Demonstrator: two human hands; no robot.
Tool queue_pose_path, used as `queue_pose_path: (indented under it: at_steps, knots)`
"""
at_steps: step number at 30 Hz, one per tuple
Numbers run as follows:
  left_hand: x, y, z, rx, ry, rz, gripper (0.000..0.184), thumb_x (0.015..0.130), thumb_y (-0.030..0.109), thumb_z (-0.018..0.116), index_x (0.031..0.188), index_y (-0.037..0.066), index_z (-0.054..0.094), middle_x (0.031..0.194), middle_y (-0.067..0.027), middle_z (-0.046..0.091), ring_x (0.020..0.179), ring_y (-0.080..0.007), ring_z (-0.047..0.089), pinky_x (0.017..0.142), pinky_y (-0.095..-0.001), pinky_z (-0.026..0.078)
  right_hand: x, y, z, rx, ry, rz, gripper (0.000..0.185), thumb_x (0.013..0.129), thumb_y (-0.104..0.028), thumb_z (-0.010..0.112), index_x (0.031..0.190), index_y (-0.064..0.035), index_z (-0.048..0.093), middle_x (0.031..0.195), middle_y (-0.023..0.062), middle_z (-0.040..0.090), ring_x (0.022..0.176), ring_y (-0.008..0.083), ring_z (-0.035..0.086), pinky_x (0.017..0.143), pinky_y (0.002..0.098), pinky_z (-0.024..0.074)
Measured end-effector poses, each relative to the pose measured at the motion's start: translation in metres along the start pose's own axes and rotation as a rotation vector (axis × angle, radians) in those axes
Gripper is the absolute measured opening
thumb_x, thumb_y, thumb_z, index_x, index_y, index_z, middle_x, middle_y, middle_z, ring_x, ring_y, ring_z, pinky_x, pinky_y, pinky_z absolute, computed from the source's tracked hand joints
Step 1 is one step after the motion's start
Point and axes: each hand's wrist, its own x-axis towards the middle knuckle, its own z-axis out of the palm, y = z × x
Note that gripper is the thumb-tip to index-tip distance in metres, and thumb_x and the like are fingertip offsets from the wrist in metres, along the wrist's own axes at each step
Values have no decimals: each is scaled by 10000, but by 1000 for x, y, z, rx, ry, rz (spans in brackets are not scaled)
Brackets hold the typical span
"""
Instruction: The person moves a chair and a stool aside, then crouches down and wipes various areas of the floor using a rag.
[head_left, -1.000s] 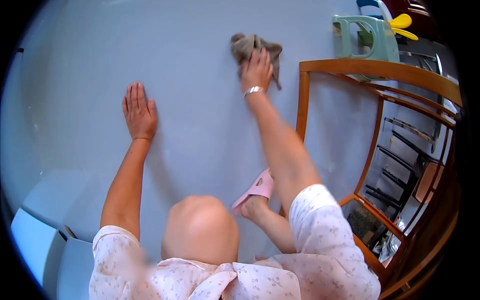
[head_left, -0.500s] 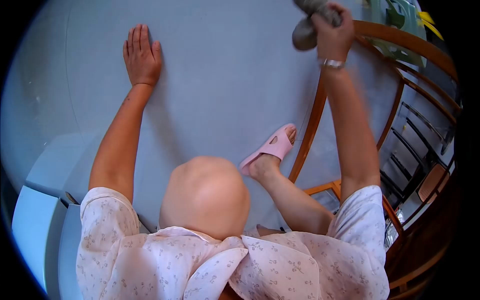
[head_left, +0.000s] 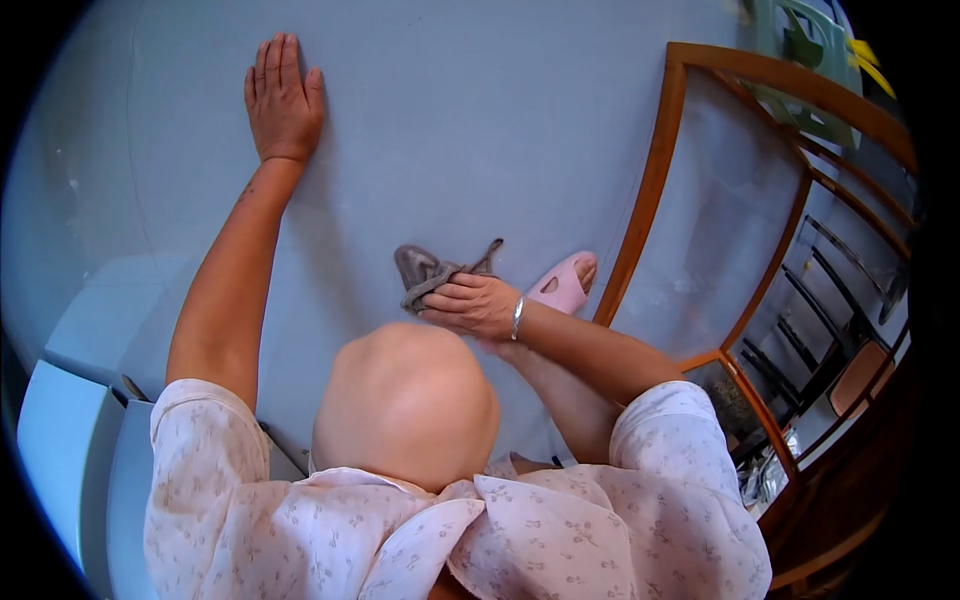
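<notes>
A crumpled grey-brown cloth (head_left: 425, 270) lies on the pale floor (head_left: 450, 130), bunched under my right hand (head_left: 475, 305). The fingers of that hand are curled over it, and a silver bracelet circles the wrist. Part of the cloth is hidden by the hand, just beyond my bent knee. My left hand (head_left: 285, 105) is pressed flat on the floor at the upper left, fingers stretched out, holding nothing. Beside the right hand is my foot in a pink slipper (head_left: 565, 282).
A wooden frame with legs (head_left: 645, 180) stands close on the right. Behind it are a green plastic stool (head_left: 815, 60) and a black-framed chair (head_left: 840, 320). A light-blue box-like object (head_left: 65, 440) is at the lower left.
My right hand has swept from the upper right, near the wooden frame, down to the floor in front of my knee, carrying the cloth. My left hand stays planted.
</notes>
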Motion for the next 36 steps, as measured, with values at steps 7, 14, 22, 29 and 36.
queue_pose_path:
  at_steps: [7,14,22,29,36]
  knots:
    - [-1,2,-6,-25,-7,-13,500,976,363,354,1421,135,355,1471,-44,354,1393,-221,258,1148,-411,163,16,84,-58,-201,-134,107,520,856,-138,429,1333,-339,474,1322,-73,480,1247,124,436,1119,405,215]
    - [0,1,-6,-18,-1,-44,507,960,314,399,1417,98,359,1476,-69,345,1396,-244,257,1143,-435,170,68,249,-174,-502,581,477,368,856,-70,573,1195,-208,610,1183,59,565,1097,267,525,938,389,446]
    - [0,1,-20,-173,-89,-99,467,976,265,355,1406,81,368,1466,-85,358,1386,-228,278,1151,-399,182,99,202,-214,-35,1059,587,346,797,67,570,1118,-49,626,1140,109,611,1079,280,556,954,364,444]
    - [-2,-9,-25,-535,53,-166,449,988,264,339,1377,50,405,1430,-123,408,1345,-277,352,1127,-397,247,117,83,-63,-183,78,157,380,843,-167,524,1217,-201,581,1335,8,488,1237,176,452,1010,363,372]
    - [-6,-5,-30,-755,137,-292,474,1000,306,331,1384,34,396,1420,-145,419,1333,-312,370,1092,-369,306,171,197,-122,-467,381,207,403,837,-174,501,1223,-235,600,1347,1,497,1265,189,448,1031,411,376]
